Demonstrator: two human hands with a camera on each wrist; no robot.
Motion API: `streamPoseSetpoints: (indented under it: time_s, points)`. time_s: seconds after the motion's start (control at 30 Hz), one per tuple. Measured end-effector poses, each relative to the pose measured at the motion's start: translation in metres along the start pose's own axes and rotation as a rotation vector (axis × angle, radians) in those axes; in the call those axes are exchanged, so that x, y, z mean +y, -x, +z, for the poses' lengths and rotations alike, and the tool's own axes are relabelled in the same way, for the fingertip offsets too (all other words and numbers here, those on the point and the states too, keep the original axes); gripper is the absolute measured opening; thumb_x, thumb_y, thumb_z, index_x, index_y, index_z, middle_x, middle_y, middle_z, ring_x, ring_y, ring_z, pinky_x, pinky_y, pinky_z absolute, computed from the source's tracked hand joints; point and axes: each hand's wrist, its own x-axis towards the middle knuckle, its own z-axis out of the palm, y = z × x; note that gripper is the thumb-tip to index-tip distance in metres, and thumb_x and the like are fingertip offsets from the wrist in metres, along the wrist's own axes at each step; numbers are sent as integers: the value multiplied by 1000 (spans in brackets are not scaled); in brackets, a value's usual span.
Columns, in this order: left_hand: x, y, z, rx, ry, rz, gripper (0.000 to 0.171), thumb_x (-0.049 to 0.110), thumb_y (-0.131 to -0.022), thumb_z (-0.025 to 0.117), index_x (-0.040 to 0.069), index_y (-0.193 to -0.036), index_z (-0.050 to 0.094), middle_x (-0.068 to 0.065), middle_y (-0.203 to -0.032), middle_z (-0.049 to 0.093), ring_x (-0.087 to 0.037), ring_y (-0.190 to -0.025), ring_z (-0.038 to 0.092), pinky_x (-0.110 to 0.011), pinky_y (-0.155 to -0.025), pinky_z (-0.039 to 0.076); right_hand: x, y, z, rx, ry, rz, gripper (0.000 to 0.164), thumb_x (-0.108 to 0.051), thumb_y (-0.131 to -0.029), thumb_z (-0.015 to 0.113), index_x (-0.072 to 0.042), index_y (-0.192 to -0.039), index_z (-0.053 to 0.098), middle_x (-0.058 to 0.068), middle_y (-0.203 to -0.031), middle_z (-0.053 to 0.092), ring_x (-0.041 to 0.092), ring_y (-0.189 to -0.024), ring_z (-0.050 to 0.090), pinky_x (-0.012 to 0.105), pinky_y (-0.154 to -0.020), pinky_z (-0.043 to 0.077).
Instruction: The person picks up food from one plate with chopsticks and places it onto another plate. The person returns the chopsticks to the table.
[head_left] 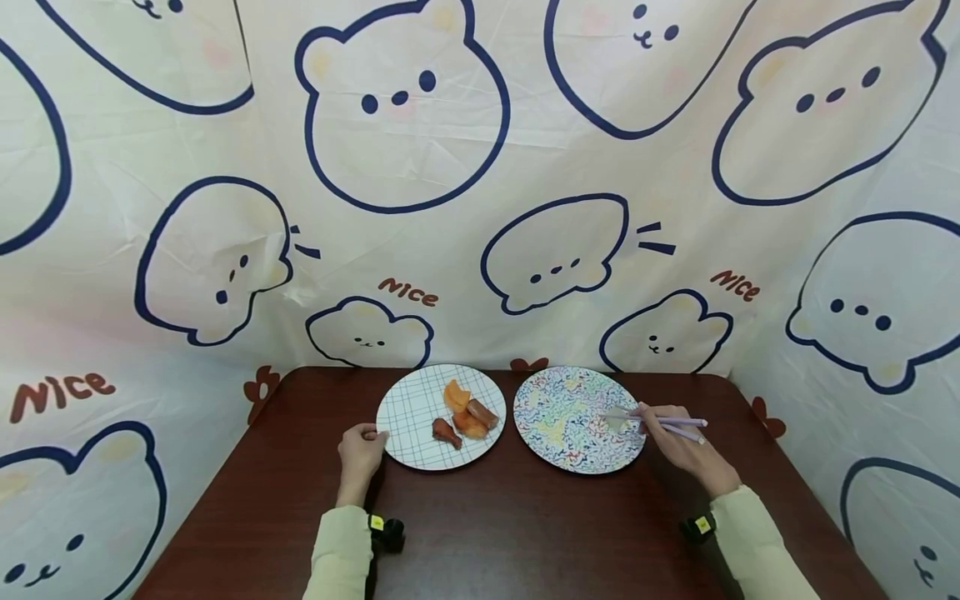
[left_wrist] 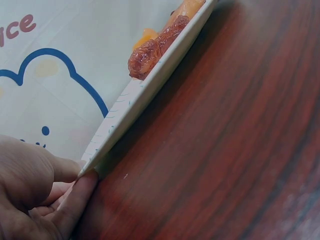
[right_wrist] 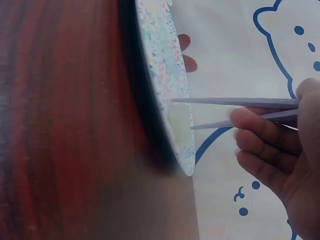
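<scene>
My left hand [head_left: 362, 454] pinches the left rim of a white plate [head_left: 408, 417] with thin grid lines; in the left wrist view the thumb and fingers are on its edge. On that plate lie a small drumstick [head_left: 446, 432], an orange piece [head_left: 456, 395] and brown food pieces [head_left: 471, 423]. My right hand [head_left: 686, 446] grips a pair of pale purple chopsticks [right_wrist: 240, 102] over a multicoloured speckled plate [head_left: 562, 450]. Their tips are apart, on either side of a pale greenish piece [right_wrist: 180, 122] on that plate; whether they touch it I cannot tell.
Both plates stand side by side at the back of a dark brown wooden table [head_left: 525, 533]. A cloth with bear drawings [head_left: 405, 150] hangs close behind and on both sides. Black wrist cameras [head_left: 388, 533] are strapped to both wrists.
</scene>
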Motion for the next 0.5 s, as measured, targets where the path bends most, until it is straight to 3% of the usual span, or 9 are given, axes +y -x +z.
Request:
streamPoseSetpoints:
  time_s: [0.07,0.27,0.4,0.5]
  points:
    - [0,0,0,-1,1,2,35,11,-99,61,-14,-123,61,-30,-109,62,-45,-102,59,-55,-84,51,1,1,1,46,-74,22,47,-35,-110,44,0,-107,76,10,-82,69,23,-71,60,25,-60,48]
    - [1,2,0,4,0,-6,35,11,-99,62,-13,-124,61,-30,-110,62,-43,-100,60,-53,-83,52,-2,7,3,147,-105,117,62,-44,-111,37,1,-92,76,16,-76,66,19,-61,56,27,-51,42]
    - [2,2,0,6,-3,-13,35,11,-100,61,-13,-124,61,-30,-110,61,-43,-100,60,-53,-81,52,-2,8,8,155,-104,144,66,-46,-110,35,0,-85,75,15,-75,68,19,-63,57,27,-54,43]
    - [2,2,0,6,-5,-15,35,12,-100,61,-13,-124,61,-29,-110,62,-43,-100,60,-52,-82,52,0,7,11,128,-109,116,60,-39,-112,37,0,-84,74,12,-76,68,18,-66,58,26,-57,44]
